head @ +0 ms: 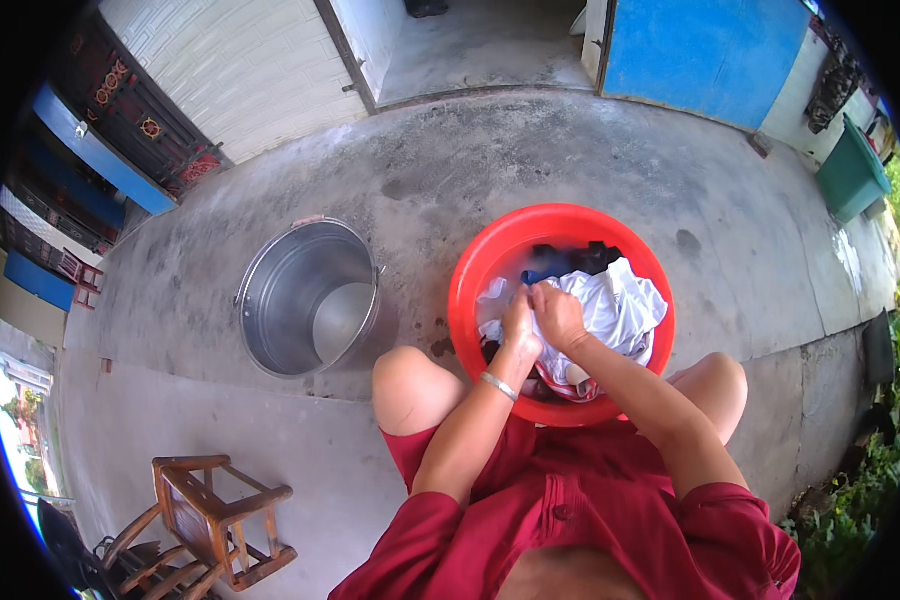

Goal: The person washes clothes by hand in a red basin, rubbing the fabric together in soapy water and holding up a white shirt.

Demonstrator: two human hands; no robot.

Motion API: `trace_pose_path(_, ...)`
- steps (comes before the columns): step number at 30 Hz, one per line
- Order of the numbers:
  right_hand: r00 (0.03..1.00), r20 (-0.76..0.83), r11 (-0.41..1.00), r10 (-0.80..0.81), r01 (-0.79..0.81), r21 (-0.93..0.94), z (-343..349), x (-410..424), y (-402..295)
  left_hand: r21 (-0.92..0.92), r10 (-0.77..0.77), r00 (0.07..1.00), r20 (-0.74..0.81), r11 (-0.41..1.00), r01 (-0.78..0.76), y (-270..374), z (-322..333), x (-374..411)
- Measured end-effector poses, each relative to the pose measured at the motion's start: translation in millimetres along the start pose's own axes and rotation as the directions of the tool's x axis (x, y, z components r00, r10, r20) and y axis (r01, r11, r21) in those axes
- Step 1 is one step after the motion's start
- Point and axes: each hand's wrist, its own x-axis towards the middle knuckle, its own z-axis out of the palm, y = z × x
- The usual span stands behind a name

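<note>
A red plastic basin (463, 300) stands on the floor between my knees, with wet clothes in it. Both of my hands are over its middle, close together. My left hand (520, 324) and my right hand (559, 313) are closed on part of a white garment (619, 307), whose bulk lies to the right of them. Dark blue and black cloth (570, 261) lies behind my hands in cloudy water. Red-and-white striped cloth (566, 390) shows at the near side, under my right forearm. My fingertips are partly hidden by my own hands.
A metal bucket (277, 315) with a wire handle stands left of the basin, with nothing seen inside. A wooden chair (229, 510) lies tipped at the lower left. Beyond are a doorway, a blue door panel (701, 60) and a green bin (847, 174). Plants edge the right.
</note>
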Motion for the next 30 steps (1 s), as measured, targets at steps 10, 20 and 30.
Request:
trace_pose_path(10, 0.572, 0.82, 0.887, 0.018, -0.387, 0.251, -71, 37, 9, 0.207, 0.058, 0.95, 0.308, 0.97, -0.126, 56, -21, 8)
trace_pose_path(20, 0.843, 0.435, 0.367, 0.315, -0.531, 0.763, -64, 40, 67, 0.593, 0.224, 0.867, 0.445, 0.651, -0.473, 22, -33, 9)
trace_pose_path(30, 0.896, 0.173, 0.899, -0.41, 0.365, 0.241, -14, -16, -63, -0.085, -0.063, 0.845, 0.531, 0.988, 0.128, 52, -94, 63)
